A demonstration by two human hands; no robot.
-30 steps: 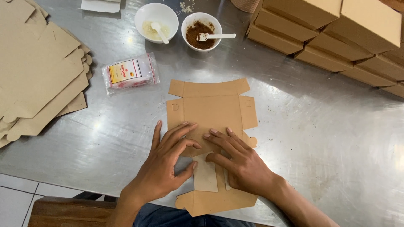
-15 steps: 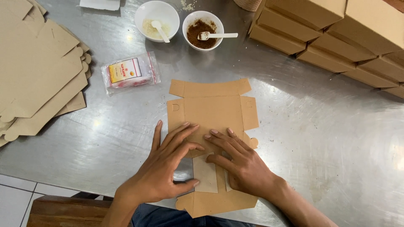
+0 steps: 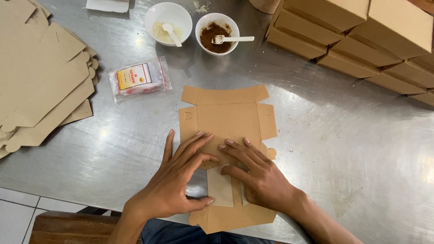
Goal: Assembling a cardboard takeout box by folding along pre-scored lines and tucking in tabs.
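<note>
Flat brown cardboard box blank (image 3: 228, 119) lies on the steel table (image 3: 352, 149), near edge close to the person; left hand (image 3: 174, 183) and right hand (image 3: 255, 174) both press flat on its lower half, fingers spread and open, clamped on nothing, fingertips nearly meeting at the middle; a paler inner panel (image 3: 220, 186) shows between the thumbs.

Risks, as I judge them: blank could skid on the slick metal if one palm pushes harder than the other; crease may come out crooked; side flaps (image 3: 267, 121) could bend the wrong way or tear at the notches. Bowl of brown powder (image 3: 217, 34) and bowl of pale stuff (image 3: 167, 18), each with a spoon, sit just beyond the blank's far flap; a shove forward could knock them. Plastic packet (image 3: 139, 79) near the left corner; stack of flat blanks (image 3: 38, 77) far left, folded boxes (image 3: 357, 31) far right, well apart.
</note>
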